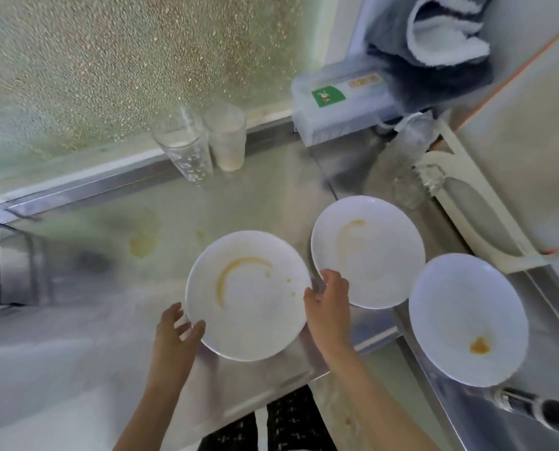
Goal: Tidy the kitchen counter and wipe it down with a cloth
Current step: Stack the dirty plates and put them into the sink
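left hand (174, 333) spread, right hand (329, 304) curled

A pebbled window (109, 60) (frosted, daylit) rises behind a metal sill (76, 182).
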Demonstrator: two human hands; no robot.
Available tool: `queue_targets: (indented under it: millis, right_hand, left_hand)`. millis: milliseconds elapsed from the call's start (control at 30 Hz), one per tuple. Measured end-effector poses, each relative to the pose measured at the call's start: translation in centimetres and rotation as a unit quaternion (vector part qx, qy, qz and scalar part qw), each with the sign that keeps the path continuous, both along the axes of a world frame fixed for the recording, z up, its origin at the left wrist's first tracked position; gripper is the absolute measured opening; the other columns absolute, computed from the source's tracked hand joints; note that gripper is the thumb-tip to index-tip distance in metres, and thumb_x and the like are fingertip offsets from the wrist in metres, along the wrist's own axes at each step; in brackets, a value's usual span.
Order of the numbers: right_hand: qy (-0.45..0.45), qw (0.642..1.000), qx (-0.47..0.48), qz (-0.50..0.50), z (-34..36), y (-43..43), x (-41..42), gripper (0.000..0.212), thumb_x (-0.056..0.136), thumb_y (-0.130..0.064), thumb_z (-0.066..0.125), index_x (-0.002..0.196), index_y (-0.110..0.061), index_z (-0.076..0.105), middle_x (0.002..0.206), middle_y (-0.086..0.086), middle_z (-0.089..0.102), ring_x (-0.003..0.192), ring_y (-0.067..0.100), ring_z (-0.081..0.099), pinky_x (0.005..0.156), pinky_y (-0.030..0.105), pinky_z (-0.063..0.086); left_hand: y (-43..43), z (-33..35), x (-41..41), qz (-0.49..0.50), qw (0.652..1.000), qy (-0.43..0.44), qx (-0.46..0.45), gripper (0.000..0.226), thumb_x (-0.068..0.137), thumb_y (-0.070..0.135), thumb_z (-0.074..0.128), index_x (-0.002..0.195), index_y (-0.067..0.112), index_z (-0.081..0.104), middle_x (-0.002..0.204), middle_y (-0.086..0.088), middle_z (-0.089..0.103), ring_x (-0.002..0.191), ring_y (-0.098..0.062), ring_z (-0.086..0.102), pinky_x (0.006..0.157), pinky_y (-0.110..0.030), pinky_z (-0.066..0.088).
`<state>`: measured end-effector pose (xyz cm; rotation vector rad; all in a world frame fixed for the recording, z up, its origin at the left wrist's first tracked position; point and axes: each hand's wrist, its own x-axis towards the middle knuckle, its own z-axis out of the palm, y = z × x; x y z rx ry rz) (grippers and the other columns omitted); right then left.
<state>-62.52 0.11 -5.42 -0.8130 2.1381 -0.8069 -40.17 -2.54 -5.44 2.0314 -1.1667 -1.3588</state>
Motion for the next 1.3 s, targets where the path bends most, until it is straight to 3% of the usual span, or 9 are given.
queue_targets:
  millis: [167, 367, 567, 633, 800, 933, 1033, 1133, 1300]
  right_hand:
    - [-0.085, 0.989, 0.051, -0.109, -1.0, 0.3, 1.9, 0.021, 0.085, -0.012, 0.054, 0.103, -0.017, 0.045, 0.107, 0.001, 0.058, 0.097, 0.020, 0.057, 0.083, 0.035, 0.047]
    - [-0.159, 0.970, 0.039, -0.178, -1.5, 0.2, 2.7, 0.025, 0.078, 0.002, 0.047, 0.090, -0.016, 0.058, 0.088, 0.000, 0.066, 0.084, 0.020, 0.060, 0.071, 0.028, 0.047]
    - [-0.278, 0.936, -0.037, -0.210, 0.1, 0.0, 0.9, 0.020, 0.083, -0.004, 0.057, 0.095, -0.019, 0.062, 0.094, -0.002, 0.069, 0.090, 0.015, 0.064, 0.084, 0.036, 0.053]
    - [-0.294, 0.909, -0.039, -0.294, 0.4, 0.7, -0.6, 0.010, 0.087, -0.015, 0.058, 0.095, -0.012, 0.063, 0.092, 0.007, 0.070, 0.087, 0.023, 0.067, 0.082, 0.039, 0.055]
    - [-0.313, 0.807, -0.023, -0.500, -0.5, 2.6, -5.3, 0.031, 0.095, -0.019, 0.048, 0.071, 0.000, 0.056, 0.067, 0.016, 0.062, 0.064, 0.027, 0.061, 0.067, 0.038, 0.055]
    - [-0.332, 0.785, -0.058, -0.520, -1.5, 1.5, -6.0, 0.010, 0.091, -0.005, 0.051, 0.099, -0.005, 0.056, 0.089, 0.014, 0.064, 0.071, 0.026, 0.064, 0.060, 0.038, 0.058]
    - [-0.358, 0.752, -0.103, -0.543, -1.8, 0.7, -6.1, 0.026, 0.086, 0.008, 0.047, 0.105, -0.008, 0.051, 0.111, 0.015, 0.060, 0.095, 0.036, 0.062, 0.055, 0.036, 0.059]
    - [-0.375, 0.761, -0.114, -0.516, -1.3, 0.7, -5.9, 0.029, 0.087, 0.010, 0.046, 0.106, -0.012, 0.052, 0.116, 0.015, 0.060, 0.101, 0.037, 0.062, 0.065, 0.041, 0.059]
    - [-0.363, 0.803, -0.126, -0.457, -0.2, 2.1, -5.8, 0.034, 0.087, 0.009, 0.048, 0.112, -0.014, 0.052, 0.118, 0.014, 0.059, 0.101, 0.035, 0.061, 0.060, 0.037, 0.059]
  left_hand:
    - [-1.0, -0.7, -0.1, 0.058, 0.997, 0.031, 0.045, 0.049, 0.085, 0.005, 0.060, 0.130, 0.002, 0.041, 0.114, -0.012, 0.053, 0.096, -0.025, 0.052, 0.082, -0.036, 0.040]
    - [-1.9, -0.5, 0.8, 0.078, 0.987, 0.125, 0.068, 0.022, 0.087, 0.001, 0.055, 0.108, 0.007, 0.050, 0.106, -0.021, 0.059, 0.088, -0.031, 0.055, 0.076, -0.040, 0.046]
    - [-3.1, 1.8, -0.1, 0.067, 0.975, 0.210, 0.016, 0.025, 0.093, 0.004, 0.046, 0.114, 0.017, 0.041, 0.091, -0.011, 0.060, 0.076, -0.024, 0.056, 0.053, -0.030, 0.055]
    - [-3.5, 2.2, -0.7, 0.056, 0.974, 0.219, 0.006, 0.025, 0.093, 0.003, 0.046, 0.113, 0.017, 0.042, 0.092, -0.013, 0.061, 0.078, -0.026, 0.057, 0.051, -0.025, 0.055]
    - [-4.2, 2.8, -1.8, 0.061, 0.972, 0.226, -0.002, 0.025, 0.092, -0.001, 0.044, 0.092, 0.024, 0.047, 0.088, -0.012, 0.057, 0.068, -0.019, 0.061, 0.047, -0.023, 0.054]
    - [-4.3, 3.5, -1.4, 0.076, 0.971, 0.227, -0.012, 0.033, 0.092, -0.003, 0.042, 0.085, 0.028, 0.045, 0.075, -0.008, 0.064, 0.048, -0.007, 0.063, 0.044, -0.024, 0.053]
    - [-4.3, 4.0, -1.2, 0.075, 0.972, 0.224, -0.016, 0.033, 0.092, -0.004, 0.041, 0.084, 0.028, 0.046, 0.068, -0.004, 0.067, 0.048, -0.007, 0.064, 0.043, -0.024, 0.053]
    - [-4.2, 4.4, -1.6, 0.071, 0.971, 0.230, -0.014, 0.033, 0.092, -0.004, 0.042, 0.084, 0.028, 0.047, 0.078, -0.006, 0.062, 0.049, -0.007, 0.064, 0.044, -0.025, 0.054]
    - [-4.0, 4.8, -3.2, 0.046, 0.970, 0.238, -0.015, 0.034, 0.092, -0.004, 0.043, 0.084, 0.029, 0.046, 0.061, 0.001, 0.068, 0.047, -0.006, 0.062, 0.044, -0.025, 0.054]
